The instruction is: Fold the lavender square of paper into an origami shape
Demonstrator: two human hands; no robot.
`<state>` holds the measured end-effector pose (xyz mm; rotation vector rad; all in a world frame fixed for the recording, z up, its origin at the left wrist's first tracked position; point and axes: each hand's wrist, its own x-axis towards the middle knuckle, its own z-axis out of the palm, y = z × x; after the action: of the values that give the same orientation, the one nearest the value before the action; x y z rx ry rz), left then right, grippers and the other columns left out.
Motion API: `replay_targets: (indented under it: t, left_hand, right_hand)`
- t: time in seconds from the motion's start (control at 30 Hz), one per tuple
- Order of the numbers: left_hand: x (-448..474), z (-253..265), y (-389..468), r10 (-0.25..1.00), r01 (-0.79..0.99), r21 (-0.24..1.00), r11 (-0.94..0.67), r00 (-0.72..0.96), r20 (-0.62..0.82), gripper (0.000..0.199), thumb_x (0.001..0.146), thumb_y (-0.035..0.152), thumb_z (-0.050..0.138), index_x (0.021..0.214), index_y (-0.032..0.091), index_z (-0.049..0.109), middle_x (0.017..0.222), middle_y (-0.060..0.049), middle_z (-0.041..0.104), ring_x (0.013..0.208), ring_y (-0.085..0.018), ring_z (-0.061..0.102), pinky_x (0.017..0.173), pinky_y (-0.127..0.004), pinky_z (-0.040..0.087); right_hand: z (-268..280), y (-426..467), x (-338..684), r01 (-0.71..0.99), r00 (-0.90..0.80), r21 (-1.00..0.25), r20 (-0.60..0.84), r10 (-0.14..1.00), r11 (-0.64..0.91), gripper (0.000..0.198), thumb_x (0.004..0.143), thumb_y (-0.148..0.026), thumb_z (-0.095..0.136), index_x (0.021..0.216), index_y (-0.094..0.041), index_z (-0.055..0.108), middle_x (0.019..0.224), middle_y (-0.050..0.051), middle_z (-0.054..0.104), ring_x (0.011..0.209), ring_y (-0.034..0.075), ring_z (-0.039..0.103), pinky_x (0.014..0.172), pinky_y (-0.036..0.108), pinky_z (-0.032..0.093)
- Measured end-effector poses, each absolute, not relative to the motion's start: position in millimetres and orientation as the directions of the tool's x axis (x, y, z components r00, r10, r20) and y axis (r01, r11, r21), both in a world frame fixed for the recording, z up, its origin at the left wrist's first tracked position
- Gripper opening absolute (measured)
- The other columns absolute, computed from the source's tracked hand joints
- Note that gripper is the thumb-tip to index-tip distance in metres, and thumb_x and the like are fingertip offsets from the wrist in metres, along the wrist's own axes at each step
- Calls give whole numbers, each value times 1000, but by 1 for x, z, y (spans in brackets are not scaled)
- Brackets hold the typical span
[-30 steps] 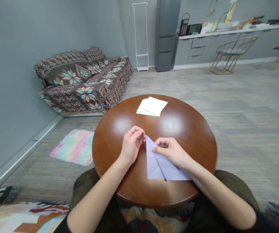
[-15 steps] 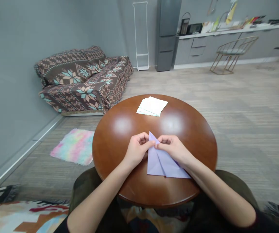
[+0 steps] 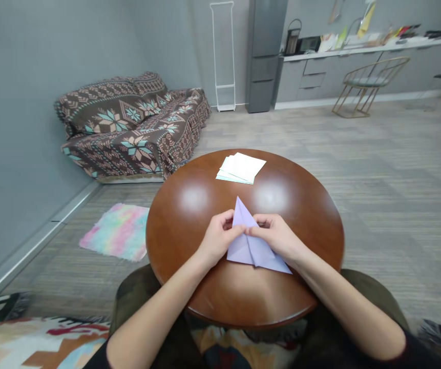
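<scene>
A folded sheet of lilac paper (image 3: 257,251) is held low over the near half of a round brown table (image 3: 182,220). Its narrow point faces away from me, and creases run down from that tip toward the wider near edge. My left hand (image 3: 222,233) pinches the paper's left side, thumb on top and fingers curled beneath. From the right, my right hand (image 3: 276,233) grips it the same way. Both thumbs press close together near the centre fold. The fingertips under the paper are partly hidden.
A fanned stack of pale paper sheets (image 3: 241,168) lies at the table's far side. Beyond stand a sofa (image 3: 135,128) under a patterned cover, a fridge (image 3: 265,56) and a gold-framed chair (image 3: 370,84). A fluffy pastel rug (image 3: 116,231) is on the floor at left.
The lilac paper has slid away from me between my hands and turned slightly, so more of its tip shows past my fingers. Both hands stay almost in place.
</scene>
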<state>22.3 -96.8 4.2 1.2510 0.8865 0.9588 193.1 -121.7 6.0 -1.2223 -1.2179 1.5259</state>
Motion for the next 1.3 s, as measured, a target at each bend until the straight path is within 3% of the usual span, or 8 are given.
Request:
replay_targets:
  t: [0.23, 0.47, 0.7, 0.93, 1.3]
  left_hand:
    - [21, -2, -98, 931, -142, 980, 143, 354, -85, 17, 70, 24, 78, 80, 14, 70, 80, -3, 69, 72, -16, 60, 70, -27, 47]
    - [19, 11, -92, 949, -268, 944, 194, 294, -112, 21, 69, 23, 78, 66, 16, 59, 64, 1, 61, 59, -11, 53, 60, -24, 41]
    - [15, 25, -76, 983, -386, 918, 87, 180, -18, 14, 69, 19, 75, 67, 16, 61, 66, 2, 57, 64, -10, 52, 65, -22, 42]
    - [16, 8, -90, 909, -169, 965, 199, 399, -117, 22, 69, 27, 81, 81, 15, 67, 79, -3, 68, 71, -15, 60, 69, -27, 45]
    - [19, 10, -90, 901, -265, 914, 306, 391, -187, 24, 69, 26, 81, 69, 16, 59, 67, 1, 60, 59, -11, 53, 62, -25, 42]
  right_hand:
    - [7, -122, 195, 3, -209, -980, -195, 958, -199, 21, 70, -35, 76, 73, -15, 69, 67, 0, 64, 60, 13, 53, 57, 26, 37]
    - [6, -125, 194, 85, -289, -981, -191, 938, -174, 17, 72, -30, 73, 69, -16, 64, 59, -4, 55, 54, 11, 45, 53, 25, 32]
    - [4, -125, 193, 113, -337, -983, -177, 925, -147, 22, 73, -29, 73, 62, -17, 58, 57, -4, 52, 54, 10, 43, 52, 24, 30]
    - [6, -122, 195, 18, -219, -973, -227, 949, -228, 21, 68, -35, 77, 72, -17, 66, 64, -1, 63, 57, 14, 53, 54, 26, 37]
    - [6, -123, 195, 79, -270, -978, -207, 940, -193, 18, 72, -33, 74, 70, -17, 65, 60, -3, 58, 54, 12, 47, 53, 25, 32]
